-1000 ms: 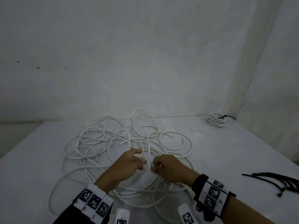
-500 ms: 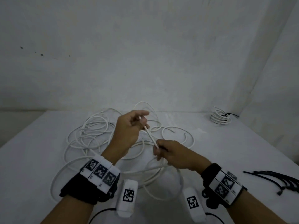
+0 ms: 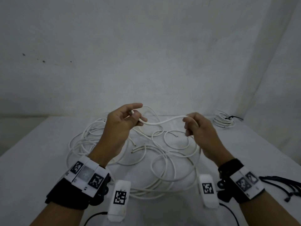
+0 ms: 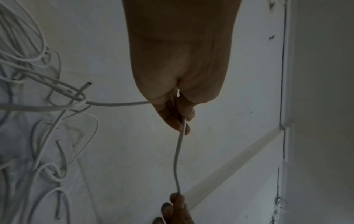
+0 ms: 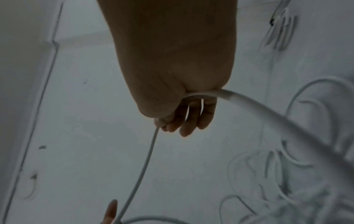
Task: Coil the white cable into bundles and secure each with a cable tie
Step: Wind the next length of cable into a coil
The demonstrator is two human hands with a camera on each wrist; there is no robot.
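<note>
A white cable (image 3: pixel 164 122) stretches in the air between my two hands above a loose tangle of white cable pieces (image 3: pixel 104 141) on the white table (image 3: pixel 32 160). My left hand (image 3: pixel 130 118) pinches the cable near its cut end, index finger extended. My right hand (image 3: pixel 190 126) has its fingers curled round the cable further along, and the rest drops from it to the tangle. In the left wrist view the cable (image 4: pixel 177 159) runs from my left hand (image 4: pixel 178 119) to the other hand's fingertips (image 4: pixel 177 198). In the right wrist view my right hand (image 5: pixel 184 116) grips the cable (image 5: pixel 141 171).
One coiled bundle (image 3: pixel 224 120) tied with a black tie lies at the table's far right corner. Several black cable ties (image 3: pixel 283 185) lie near the right edge. White walls stand close behind and to the right. Two white tagged devices (image 3: pixel 119 198) hang below my wrists.
Both hands rose from the tangle with one cable piece. They then moved apart, drawing the cable out between them.
</note>
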